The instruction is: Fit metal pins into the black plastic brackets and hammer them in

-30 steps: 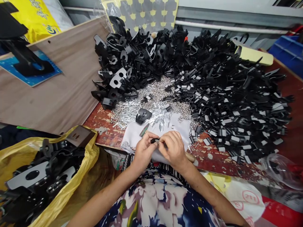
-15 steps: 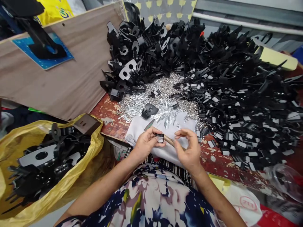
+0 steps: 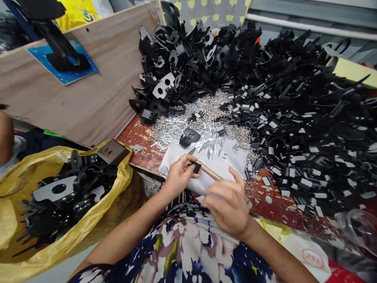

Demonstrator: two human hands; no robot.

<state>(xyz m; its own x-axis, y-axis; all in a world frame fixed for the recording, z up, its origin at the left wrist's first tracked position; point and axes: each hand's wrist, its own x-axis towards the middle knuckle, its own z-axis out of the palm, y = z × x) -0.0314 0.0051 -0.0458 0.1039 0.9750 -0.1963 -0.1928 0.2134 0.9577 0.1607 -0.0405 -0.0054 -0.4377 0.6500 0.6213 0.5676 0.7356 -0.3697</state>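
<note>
My left hand (image 3: 179,177) is closed on a small black plastic clip part (image 3: 196,168), gripped between thumb and fingers above a white cloth (image 3: 171,155). My right hand (image 3: 229,204) is blurred, its fingers curled, with a small white piece (image 3: 200,199) at the fingertips. Between the hands a tool with a wooden handle (image 3: 211,172) lies on the cloth; a blade-like tip (image 3: 191,151) shows beyond my left fingers. Just past the cloth sits a larger black clip part (image 3: 189,136), beside loose metal pins (image 3: 173,131).
Black plastic parts (image 3: 218,59) are heaped across the back, with small white-faced pieces (image 3: 297,158) spilling right. Metal springs (image 3: 218,103) lie mid-table. A wooden board (image 3: 73,94) stands left, above a yellow bag (image 3: 125,173) of black clips. Part of another person's arm (image 3: 5,137) appears at far left.
The clip part in my left hand showed a white face before and now looks plain black. My right hand has moved down towards my body. The view has shifted slightly.
</note>
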